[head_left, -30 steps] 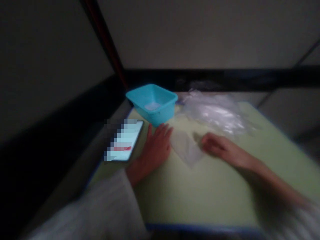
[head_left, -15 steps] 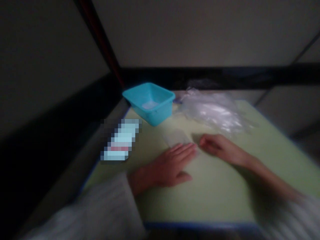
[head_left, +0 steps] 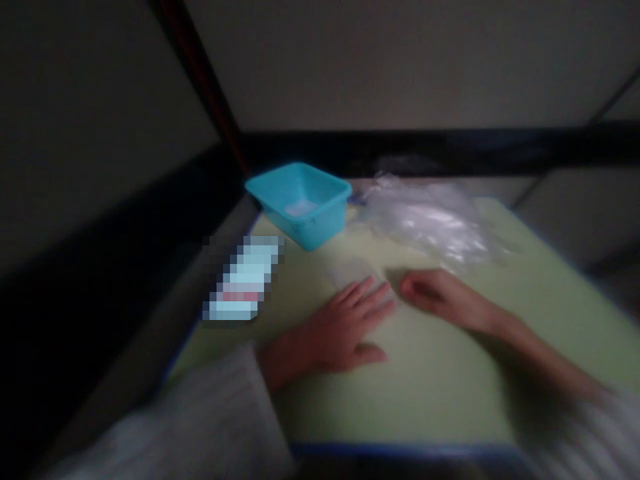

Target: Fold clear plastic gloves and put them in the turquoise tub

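Observation:
My left hand lies flat with its fingers spread, its fingertips over a small, clear plastic piece, perhaps a bag; blur hides its exact kind. Part of this piece is covered by the fingers. Just to the right, my right hand rests on its side at the table with the fingers curled in. Whatever those fingers may hold is hidden. Both hands are on the yellow-green table.
A turquoise plastic basin with something whitish inside stands at the back left. Beyond my right hand lies a heap of clear plastic bags. A pixelated, light-coloured flat object is by the left table edge.
The fingers of my left hand have spread apart on the clear plastic. My right hand stays nearly where it was.

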`<state>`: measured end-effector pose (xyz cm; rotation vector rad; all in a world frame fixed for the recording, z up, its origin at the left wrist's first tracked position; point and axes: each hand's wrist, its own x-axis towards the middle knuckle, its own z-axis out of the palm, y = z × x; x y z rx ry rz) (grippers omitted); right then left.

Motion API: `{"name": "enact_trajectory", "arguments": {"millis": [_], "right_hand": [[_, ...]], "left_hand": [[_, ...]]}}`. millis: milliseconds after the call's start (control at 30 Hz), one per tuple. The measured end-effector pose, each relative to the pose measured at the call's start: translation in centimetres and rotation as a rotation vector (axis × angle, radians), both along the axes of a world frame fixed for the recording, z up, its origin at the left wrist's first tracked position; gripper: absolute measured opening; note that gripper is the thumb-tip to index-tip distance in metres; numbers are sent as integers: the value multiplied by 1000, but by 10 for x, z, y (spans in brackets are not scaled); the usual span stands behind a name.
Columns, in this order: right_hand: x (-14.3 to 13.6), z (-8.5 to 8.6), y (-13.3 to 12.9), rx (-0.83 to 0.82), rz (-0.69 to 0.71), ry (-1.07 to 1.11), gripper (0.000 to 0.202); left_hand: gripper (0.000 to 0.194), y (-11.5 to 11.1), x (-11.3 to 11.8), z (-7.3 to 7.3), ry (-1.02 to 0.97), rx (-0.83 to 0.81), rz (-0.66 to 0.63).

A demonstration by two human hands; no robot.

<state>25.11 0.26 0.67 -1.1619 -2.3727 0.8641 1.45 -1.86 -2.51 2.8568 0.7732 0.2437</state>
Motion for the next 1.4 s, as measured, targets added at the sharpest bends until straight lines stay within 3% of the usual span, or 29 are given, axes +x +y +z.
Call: {"name": "enact_trajectory", "arguments": {"millis": [533,1100,1400], "right_hand": [[1,-7,5,28,28,-56,19],[2,-9,7,4,35,-53,19],[2,-9,4,55,55,-87,20]], "left_hand": [[75,-1,2,2,66,-12,10],[66,1,-1,-1,6,-2,-55],[84,0,0,-2,-4,-3,-29]]}}
